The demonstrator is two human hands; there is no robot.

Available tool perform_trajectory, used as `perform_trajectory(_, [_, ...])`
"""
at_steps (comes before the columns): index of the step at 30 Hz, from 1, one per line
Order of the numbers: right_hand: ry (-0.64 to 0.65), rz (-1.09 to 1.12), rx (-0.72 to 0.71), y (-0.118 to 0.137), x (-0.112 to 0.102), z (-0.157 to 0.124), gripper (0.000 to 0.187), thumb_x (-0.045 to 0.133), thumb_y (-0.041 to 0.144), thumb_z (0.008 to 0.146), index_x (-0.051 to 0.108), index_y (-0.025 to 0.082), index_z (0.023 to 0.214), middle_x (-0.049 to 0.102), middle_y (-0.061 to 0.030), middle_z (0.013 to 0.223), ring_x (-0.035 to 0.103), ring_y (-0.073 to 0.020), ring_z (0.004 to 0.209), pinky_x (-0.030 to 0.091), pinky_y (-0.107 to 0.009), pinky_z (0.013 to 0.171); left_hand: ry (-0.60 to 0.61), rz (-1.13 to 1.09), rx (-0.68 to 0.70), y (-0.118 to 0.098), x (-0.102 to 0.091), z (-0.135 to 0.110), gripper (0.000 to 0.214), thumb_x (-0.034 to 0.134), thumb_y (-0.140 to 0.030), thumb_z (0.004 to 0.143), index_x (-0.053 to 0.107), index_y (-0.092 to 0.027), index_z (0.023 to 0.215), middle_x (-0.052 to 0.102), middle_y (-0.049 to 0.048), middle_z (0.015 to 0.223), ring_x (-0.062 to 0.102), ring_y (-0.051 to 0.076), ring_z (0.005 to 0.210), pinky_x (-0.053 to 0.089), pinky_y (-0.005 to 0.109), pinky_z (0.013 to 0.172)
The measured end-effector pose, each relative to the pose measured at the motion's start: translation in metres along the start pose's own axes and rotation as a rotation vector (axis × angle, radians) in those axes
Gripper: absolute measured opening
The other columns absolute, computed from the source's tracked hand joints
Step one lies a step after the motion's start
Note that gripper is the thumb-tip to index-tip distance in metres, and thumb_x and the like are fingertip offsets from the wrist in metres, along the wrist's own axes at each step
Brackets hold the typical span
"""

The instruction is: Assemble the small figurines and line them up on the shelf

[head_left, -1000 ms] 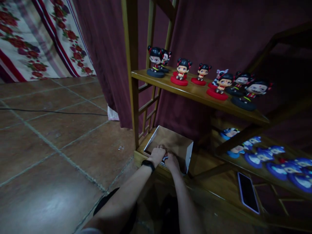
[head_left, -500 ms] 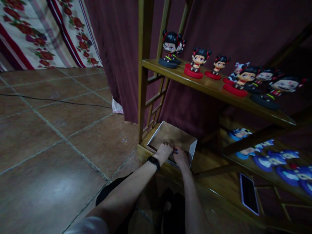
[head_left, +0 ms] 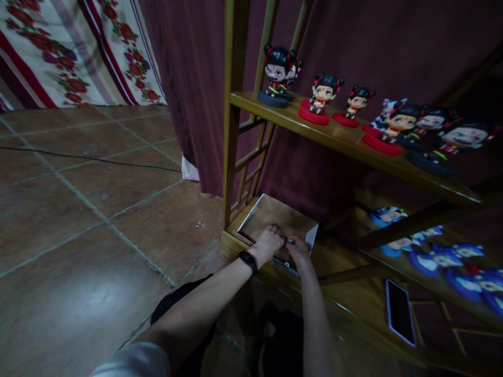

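Note:
An open cardboard box [head_left: 281,210] with white outer edges and a brown inside rests on the low wooden shelf. Both hands reach into it, close together. My left hand [head_left: 269,241], below a black wristband [head_left: 248,262], has its fingers curled down over something hidden from sight. Close beside it on the right, my right hand [head_left: 299,250] is closed, with thumb and finger pinching a small dark, shiny object [head_left: 290,241] too little to identify. Something small and whitish shows at the box's near edge, below the hands.
On the upper shelf [head_left: 334,133] stand several figurines [head_left: 323,94] with black hair buns on red or dark bases. Several blue figurines [head_left: 436,259] stand at the right. A phone [head_left: 400,312] lies on the low shelf. A black cable [head_left: 98,159] crosses the tiled floor.
Both hands have shifted slightly right inside the box. The small object at my right fingertips shows more plainly now. The box has stayed put.

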State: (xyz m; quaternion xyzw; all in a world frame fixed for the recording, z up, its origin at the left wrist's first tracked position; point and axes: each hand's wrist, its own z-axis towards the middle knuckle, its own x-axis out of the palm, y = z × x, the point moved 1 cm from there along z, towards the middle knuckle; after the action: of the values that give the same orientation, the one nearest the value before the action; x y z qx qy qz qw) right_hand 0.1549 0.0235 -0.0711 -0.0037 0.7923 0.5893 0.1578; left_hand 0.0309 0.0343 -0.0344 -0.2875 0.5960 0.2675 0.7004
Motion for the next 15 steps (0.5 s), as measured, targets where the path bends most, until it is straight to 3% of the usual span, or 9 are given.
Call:
perform_trajectory(4, [0.05, 0.108, -0.001, -0.005, 0.004, 0.003, 0.02, 0.061, 0.021, 0.051, 0.061, 0.017, 0.071, 0.062, 0.0033, 0.061, 0.058, -0.0144, 0.059, 0.051, -0.027, 0.057, 0.01, -0.019, -0.012, 0.002, -0.003, 0.001, 0.014, 0.051, -0.009, 0.075, 0.063, -0.009, 0.082, 0.063, 0.0152, 0.091, 0.051, 0.024, 0.092, 0.032, 0.034, 0.079])
perform_trajectory(7, [0.052, 0.059, -0.011, -0.005, 0.004, 0.003, 0.023, 0.059, 0.02, 0.053, 0.061, 0.017, 0.076, 0.063, 0.0029, 0.064, 0.058, -0.014, 0.058, 0.05, -0.027, 0.056, 0.018, -0.057, -0.017, 0.003, -0.006, 0.001, 0.014, 0.051, -0.01, 0.075, 0.063, -0.009, 0.081, 0.062, 0.0149, 0.089, 0.051, 0.024, 0.092, 0.034, 0.034, 0.078])
perform_trajectory(11, [-0.001, -0.262, -0.076, 0.004, 0.001, -0.002, 0.02, 0.057, 0.026, 0.061, 0.063, 0.02, 0.079, 0.065, 0.0005, 0.067, 0.06, -0.0153, 0.06, 0.048, -0.026, 0.058, 0.035, -0.166, -0.097, 0.008, -0.003, -0.003, 0.015, 0.05, -0.008, 0.074, 0.063, -0.011, 0.081, 0.061, 0.0149, 0.091, 0.051, 0.024, 0.094, 0.036, 0.034, 0.078])
perform_trajectory(15, [-0.083, -0.598, -0.163, 0.017, -0.002, -0.008, 0.016, 0.056, 0.031, 0.066, 0.064, 0.021, 0.076, 0.067, -0.0038, 0.069, 0.062, -0.0186, 0.07, 0.045, -0.028, 0.065, -0.014, -0.366, -0.291, 0.022, 0.004, -0.006, 0.019, 0.051, -0.009, 0.072, 0.062, -0.013, 0.086, 0.062, 0.0139, 0.088, 0.055, 0.023, 0.089, 0.039, 0.032, 0.077])
